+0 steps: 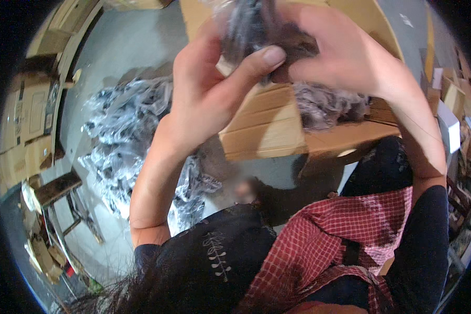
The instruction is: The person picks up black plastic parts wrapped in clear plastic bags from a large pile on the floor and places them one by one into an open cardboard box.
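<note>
At left edge we see stacked cardboard boxes (34,115); lower left, small stool (59,189); left of centre, heap of plastic-wrapped pieces (123,115) on grey floor (133,39); top centre, our left hand (204,86) gripping dark plastic-wrapped bundle (248,26), thumb across it; our right hand (332,47), blurred, curled round bundle's other side; right of centre, open cardboard box (329,142) holding more wrapped pieces (329,104)

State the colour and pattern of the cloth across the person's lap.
The cloth is red with a pale check, seen best in the head view.
</note>
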The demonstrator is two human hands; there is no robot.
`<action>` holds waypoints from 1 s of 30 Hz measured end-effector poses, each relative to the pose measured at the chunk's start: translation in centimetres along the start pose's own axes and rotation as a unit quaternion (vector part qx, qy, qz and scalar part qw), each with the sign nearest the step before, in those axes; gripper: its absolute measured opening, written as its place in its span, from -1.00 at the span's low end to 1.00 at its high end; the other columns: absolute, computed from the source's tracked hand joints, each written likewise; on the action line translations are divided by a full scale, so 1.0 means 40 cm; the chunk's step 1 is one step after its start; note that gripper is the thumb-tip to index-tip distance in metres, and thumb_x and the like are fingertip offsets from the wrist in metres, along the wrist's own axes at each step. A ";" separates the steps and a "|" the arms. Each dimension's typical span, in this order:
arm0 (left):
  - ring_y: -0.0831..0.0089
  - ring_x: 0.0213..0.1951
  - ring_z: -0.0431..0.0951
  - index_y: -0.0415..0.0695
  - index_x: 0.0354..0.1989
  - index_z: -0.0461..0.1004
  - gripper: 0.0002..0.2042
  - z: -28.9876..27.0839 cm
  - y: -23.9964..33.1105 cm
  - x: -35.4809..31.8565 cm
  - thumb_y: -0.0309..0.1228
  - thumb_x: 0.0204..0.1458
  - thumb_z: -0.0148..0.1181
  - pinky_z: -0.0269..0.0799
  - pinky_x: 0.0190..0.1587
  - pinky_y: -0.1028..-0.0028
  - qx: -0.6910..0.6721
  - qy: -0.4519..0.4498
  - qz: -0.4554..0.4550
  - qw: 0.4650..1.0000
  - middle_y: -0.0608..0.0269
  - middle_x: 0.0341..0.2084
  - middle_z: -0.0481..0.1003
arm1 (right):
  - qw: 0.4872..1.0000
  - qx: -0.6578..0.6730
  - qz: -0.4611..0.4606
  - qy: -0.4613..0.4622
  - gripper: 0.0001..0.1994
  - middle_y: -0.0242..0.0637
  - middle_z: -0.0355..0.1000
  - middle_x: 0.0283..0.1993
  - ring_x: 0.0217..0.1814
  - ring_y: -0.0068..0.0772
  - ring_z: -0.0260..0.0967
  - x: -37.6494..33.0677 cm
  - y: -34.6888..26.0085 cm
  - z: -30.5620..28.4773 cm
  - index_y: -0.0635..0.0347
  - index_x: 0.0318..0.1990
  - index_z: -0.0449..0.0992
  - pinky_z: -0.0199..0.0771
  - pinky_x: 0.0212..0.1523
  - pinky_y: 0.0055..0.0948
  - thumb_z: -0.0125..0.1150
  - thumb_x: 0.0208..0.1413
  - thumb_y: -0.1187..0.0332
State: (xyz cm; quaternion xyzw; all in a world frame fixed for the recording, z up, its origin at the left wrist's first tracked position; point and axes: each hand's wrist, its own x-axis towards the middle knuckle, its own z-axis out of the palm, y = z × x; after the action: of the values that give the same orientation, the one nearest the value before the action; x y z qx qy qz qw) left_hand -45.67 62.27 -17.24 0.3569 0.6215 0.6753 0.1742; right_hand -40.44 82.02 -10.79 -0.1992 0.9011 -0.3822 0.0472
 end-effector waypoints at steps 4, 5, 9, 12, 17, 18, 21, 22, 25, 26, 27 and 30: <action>0.53 -0.12 0.52 -0.24 0.01 0.45 -0.64 0.092 -0.062 0.087 -0.56 0.01 0.35 0.44 -0.03 0.50 0.097 0.002 0.125 0.987 0.29 -0.19 0.54 | 0.994 0.057 0.070 0.055 -0.69 -0.04 0.54 -0.21 -0.16 -0.21 0.54 -0.082 0.134 0.000 0.32 -0.16 0.54 0.48 -0.11 -0.29 0.21 -0.16 0.50; 0.54 -0.12 0.52 -0.23 0.02 0.45 -0.63 0.106 -0.087 0.095 -0.56 0.01 0.35 0.44 -0.04 0.52 0.119 0.003 0.152 0.981 0.29 -0.17 0.52 | 0.992 0.008 0.101 0.079 -0.73 -0.05 0.53 -0.23 -0.18 -0.20 0.53 -0.094 0.149 0.018 0.29 -0.20 0.55 0.47 -0.12 -0.31 0.19 -0.16 0.54; 0.20 0.00 0.47 -0.14 0.07 0.44 -0.55 0.167 -0.124 0.100 -0.53 -0.06 0.35 0.42 0.04 0.35 0.271 -0.010 0.197 0.942 0.10 -0.03 0.45 | 0.990 -0.078 0.006 0.117 -0.80 -0.05 0.52 -0.28 -0.22 -0.15 0.53 -0.165 0.260 0.017 0.23 -0.23 0.58 0.48 -0.15 -0.31 0.24 -0.08 0.52; 0.03 0.10 0.37 -0.10 0.06 0.44 -0.56 0.189 -0.164 0.107 -0.50 -0.07 0.32 0.35 0.14 0.22 0.289 0.010 0.194 0.937 0.02 0.01 0.42 | 0.984 -0.110 0.125 0.057 -0.80 -0.05 0.52 -0.28 -0.23 -0.19 0.52 -0.269 0.429 -0.043 0.19 -0.18 0.59 0.48 -0.15 -0.32 0.32 -0.01 0.43; 0.03 0.16 0.31 -0.05 0.05 0.46 -0.64 0.150 -0.236 0.061 -0.56 0.03 0.16 0.25 0.23 0.19 0.386 -0.076 0.194 0.899 0.11 0.10 0.39 | 0.975 0.005 0.208 0.075 -0.78 -0.09 0.56 -0.27 -0.22 -0.25 0.53 -0.395 0.671 -0.019 0.21 -0.19 0.59 0.52 -0.06 -0.34 0.33 -0.04 0.44; 0.04 0.17 0.30 -0.07 0.02 0.47 -0.66 0.170 -0.226 0.068 -0.60 0.04 0.10 0.23 0.24 0.19 0.379 -0.084 0.177 0.904 0.15 0.11 0.39 | 0.968 -0.069 0.240 0.016 -0.78 -0.09 0.57 -0.25 -0.21 -0.24 0.53 -0.430 0.732 0.003 0.22 -0.20 0.58 0.51 -0.05 -0.32 0.31 -0.06 0.45; 0.04 0.16 0.30 -0.10 0.01 0.48 -0.67 0.188 -0.245 0.080 -0.59 0.03 0.09 0.21 0.25 0.19 0.351 -0.053 0.186 0.916 0.16 0.10 0.40 | 0.958 -0.120 0.258 0.023 -0.73 -0.08 0.57 -0.20 -0.17 -0.20 0.53 -0.495 0.860 0.101 0.22 -0.19 0.57 0.48 -0.03 -0.28 0.26 -0.13 0.48; 0.05 0.16 0.30 -0.11 0.00 0.49 -0.67 0.183 -0.245 0.079 -0.59 0.03 0.09 0.20 0.24 0.19 0.358 -0.050 0.185 0.914 0.16 0.09 0.41 | 0.963 -0.069 0.255 0.041 -0.66 -0.05 0.56 -0.20 -0.16 -0.17 0.52 -0.494 0.851 0.100 0.22 -0.13 0.53 0.48 -0.05 -0.24 0.30 -0.17 0.45; 0.06 0.16 0.31 -0.12 -0.03 0.51 -0.70 0.180 -0.246 0.065 -0.58 0.04 0.06 0.19 0.24 0.19 0.366 -0.049 0.183 0.911 0.15 0.04 0.44 | 0.949 -0.068 0.306 -0.032 -0.60 -0.05 0.56 -0.20 -0.14 -0.14 0.51 -0.494 0.813 0.058 0.22 -0.07 0.50 0.46 -0.04 -0.24 0.33 -0.16 0.40; 0.07 0.16 0.32 -0.12 -0.05 0.52 -0.71 0.177 -0.251 0.058 -0.58 0.04 0.05 0.19 0.24 0.20 0.364 -0.052 0.186 0.911 0.15 0.03 0.45 | 0.943 -0.045 0.323 -0.061 -0.54 -0.06 0.55 -0.16 -0.09 -0.14 0.49 -0.492 0.809 0.049 0.23 -0.03 0.47 0.44 -0.01 -0.22 0.37 -0.15 0.30; 0.07 0.16 0.32 -0.13 -0.07 0.53 -0.72 0.171 -0.250 0.058 -0.57 0.05 0.04 0.19 0.23 0.20 0.368 -0.051 0.190 0.909 0.15 0.01 0.46 | 0.941 -0.037 0.332 -0.050 -0.52 -0.06 0.55 -0.15 -0.07 -0.14 0.49 -0.476 0.795 0.036 0.22 -0.02 0.48 0.44 0.00 -0.22 0.38 -0.14 0.26; 0.11 0.13 0.37 -0.13 -0.13 0.56 -0.77 0.180 -0.251 0.059 -0.54 0.06 0.05 0.21 0.22 0.23 0.364 -0.024 0.199 0.910 0.18 -0.06 0.51 | 0.922 0.006 0.379 0.073 -0.46 -0.09 0.54 -0.07 0.03 -0.12 0.47 -0.418 0.707 0.018 0.18 0.03 0.49 0.42 0.07 -0.21 0.39 -0.13 0.14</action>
State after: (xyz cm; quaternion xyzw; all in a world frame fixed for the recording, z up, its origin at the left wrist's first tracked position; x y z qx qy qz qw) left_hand -44.35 70.68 -26.49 0.5280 0.7355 0.4146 -0.0912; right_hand -34.10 105.91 -32.41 0.1864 0.9079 -0.3544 0.1238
